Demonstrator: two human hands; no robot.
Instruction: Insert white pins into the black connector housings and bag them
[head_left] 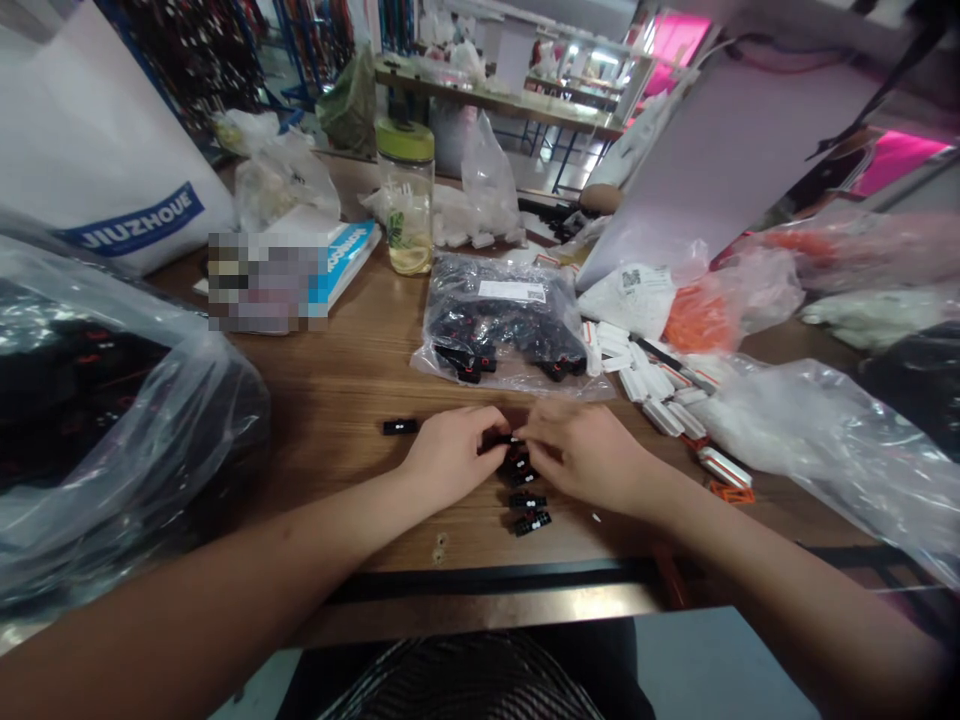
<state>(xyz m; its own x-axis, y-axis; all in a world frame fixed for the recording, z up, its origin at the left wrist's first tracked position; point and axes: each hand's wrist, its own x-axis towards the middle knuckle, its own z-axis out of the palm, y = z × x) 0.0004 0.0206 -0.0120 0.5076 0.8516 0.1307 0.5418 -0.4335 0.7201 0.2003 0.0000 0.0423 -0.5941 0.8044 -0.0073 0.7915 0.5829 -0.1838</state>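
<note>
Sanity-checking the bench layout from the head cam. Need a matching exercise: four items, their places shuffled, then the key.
Items:
1. green-lidded glass jar
2. orange plastic parts
3. lone black connector
4. short row of black connectors

Places:
A. left of the left hand
B. toward the near edge of the wooden table
C. at the table's far side
D. inside a clear plastic bag

Pairs: 1-C, 2-D, 3-A, 4-B

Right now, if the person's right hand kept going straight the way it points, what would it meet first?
Most likely the small black plastic part at the fingertips of the right hand, with the left hand just beyond it, though depth here is hard to judge.
</note>
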